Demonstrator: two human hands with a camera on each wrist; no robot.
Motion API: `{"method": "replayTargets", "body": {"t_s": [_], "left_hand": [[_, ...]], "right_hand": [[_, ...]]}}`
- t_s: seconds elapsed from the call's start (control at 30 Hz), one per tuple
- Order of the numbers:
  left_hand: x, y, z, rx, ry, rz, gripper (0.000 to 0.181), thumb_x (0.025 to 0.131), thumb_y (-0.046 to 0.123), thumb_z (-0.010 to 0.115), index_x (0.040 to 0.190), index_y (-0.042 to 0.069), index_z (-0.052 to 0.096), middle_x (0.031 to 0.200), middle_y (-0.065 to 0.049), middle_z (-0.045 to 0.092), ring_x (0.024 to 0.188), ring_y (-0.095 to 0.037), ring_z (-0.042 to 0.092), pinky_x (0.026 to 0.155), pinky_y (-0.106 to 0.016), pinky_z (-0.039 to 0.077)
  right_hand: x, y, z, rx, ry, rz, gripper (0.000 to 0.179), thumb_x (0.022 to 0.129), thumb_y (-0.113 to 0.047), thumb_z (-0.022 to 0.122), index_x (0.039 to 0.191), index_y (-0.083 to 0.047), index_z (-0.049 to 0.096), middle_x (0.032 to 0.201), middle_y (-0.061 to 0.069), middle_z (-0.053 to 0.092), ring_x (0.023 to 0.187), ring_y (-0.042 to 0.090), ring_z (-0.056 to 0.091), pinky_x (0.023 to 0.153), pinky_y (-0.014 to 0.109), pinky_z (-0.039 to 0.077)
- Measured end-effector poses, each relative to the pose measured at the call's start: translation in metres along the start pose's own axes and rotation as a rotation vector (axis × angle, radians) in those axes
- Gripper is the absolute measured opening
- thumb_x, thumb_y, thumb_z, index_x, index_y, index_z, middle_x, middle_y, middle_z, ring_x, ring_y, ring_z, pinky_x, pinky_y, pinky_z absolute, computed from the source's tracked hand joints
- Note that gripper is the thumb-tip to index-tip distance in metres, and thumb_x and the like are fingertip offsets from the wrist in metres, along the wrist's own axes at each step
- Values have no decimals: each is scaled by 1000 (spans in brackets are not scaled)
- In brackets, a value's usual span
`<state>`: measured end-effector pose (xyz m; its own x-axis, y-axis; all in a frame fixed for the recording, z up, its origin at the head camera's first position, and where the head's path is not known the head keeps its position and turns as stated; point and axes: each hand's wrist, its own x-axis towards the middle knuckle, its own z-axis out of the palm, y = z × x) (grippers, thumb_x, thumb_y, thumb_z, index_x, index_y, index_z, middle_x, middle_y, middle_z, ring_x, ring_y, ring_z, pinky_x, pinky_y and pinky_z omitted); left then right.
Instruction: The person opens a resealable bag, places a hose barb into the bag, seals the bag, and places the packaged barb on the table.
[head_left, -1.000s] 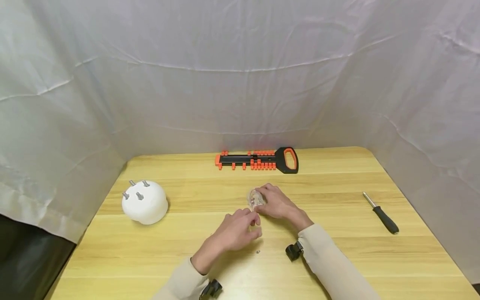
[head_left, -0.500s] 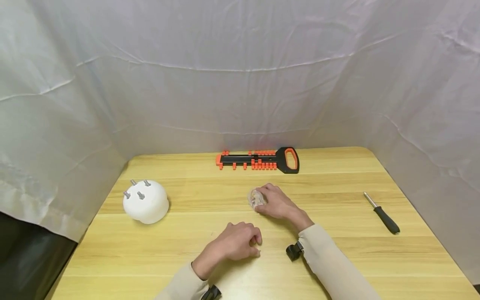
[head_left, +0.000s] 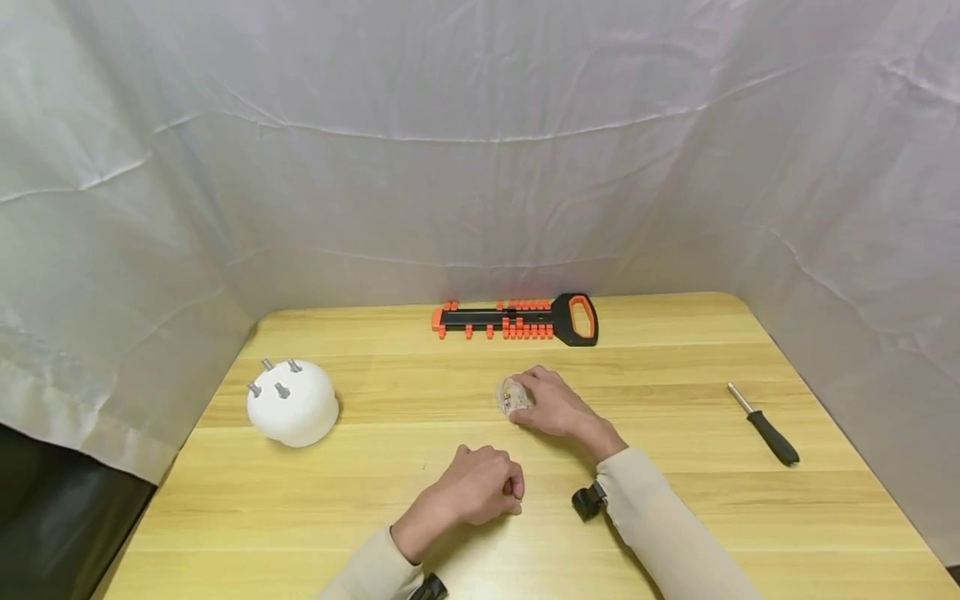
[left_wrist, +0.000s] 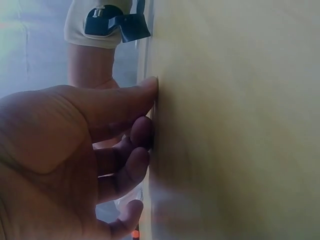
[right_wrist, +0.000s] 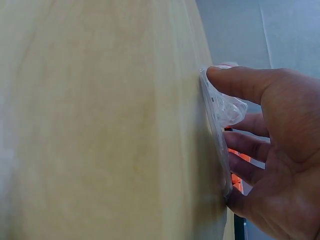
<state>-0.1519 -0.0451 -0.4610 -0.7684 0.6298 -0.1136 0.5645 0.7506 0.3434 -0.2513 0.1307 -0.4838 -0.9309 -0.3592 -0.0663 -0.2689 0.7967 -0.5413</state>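
Observation:
At the middle of the table, my right hand (head_left: pixel 553 404) spans a round, flat clear plastic dish (head_left: pixel 504 395), with its thumb on one edge and fingers at the other. A crumpled clear plastic bag (right_wrist: pixel 231 110) bulges from the dish in the right wrist view. Small metal bits show inside in the head view. Nearer the front, my left hand (head_left: pixel 480 485) is lowered to the tabletop, thumb and forefinger pinching where a small metal piece lay. The fingers hide nearly all of that piece. In the left wrist view, the thumb (left_wrist: pixel 125 97) touches the wood.
A white rounded block (head_left: pixel 300 421) with several grey pegs stands at the left. Along the back edge lies a black-and-orange tool rack (head_left: pixel 487 320) with a handle. A black-handled screwdriver (head_left: pixel 772 436) rests at the right. Grey curtains (head_left: pixel 480 200) enclose the table (head_left: pixel 637 367).
My left hand has moved away from the dish, down toward the front, and its thumb and forefinger have closed over the small metal piece. My right hand stays at the dish.

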Motion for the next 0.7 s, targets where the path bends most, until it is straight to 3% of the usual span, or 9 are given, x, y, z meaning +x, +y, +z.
{"method": "replayTargets", "body": {"t_s": [0.13, 0.47, 0.7], "left_hand": [[0, 1, 0, 13, 7, -5, 21, 78, 31, 79, 66, 31, 62, 62, 22, 50, 66, -1, 45, 71, -31, 30], [-5, 2, 1, 128, -26, -18, 15, 89, 32, 68, 76, 30, 61, 78, 17, 49, 75, -6, 41, 74, -31, 27], [-2, -7, -3, 93, 42, -58, 10, 93, 29, 62, 83, 28, 63, 85, 14, 52, 80, -8, 43, 76, -34, 30]], "right_hand": [[1, 1, 1, 2, -2, 0, 67, 83, -36, 73, 142, -15, 49, 131, 3, 52, 107, 19, 49, 88, 36, 45], [0, 0, 1, 12, 2, 1, 66, 84, -35, 73, 142, -15, 48, 132, 3, 52, 110, 19, 49, 91, 38, 45], [1, 1, 1, 6, 11, -3, 67, 83, -36, 74, 141, -15, 49, 132, 3, 52, 112, 20, 49, 94, 39, 45]]}}
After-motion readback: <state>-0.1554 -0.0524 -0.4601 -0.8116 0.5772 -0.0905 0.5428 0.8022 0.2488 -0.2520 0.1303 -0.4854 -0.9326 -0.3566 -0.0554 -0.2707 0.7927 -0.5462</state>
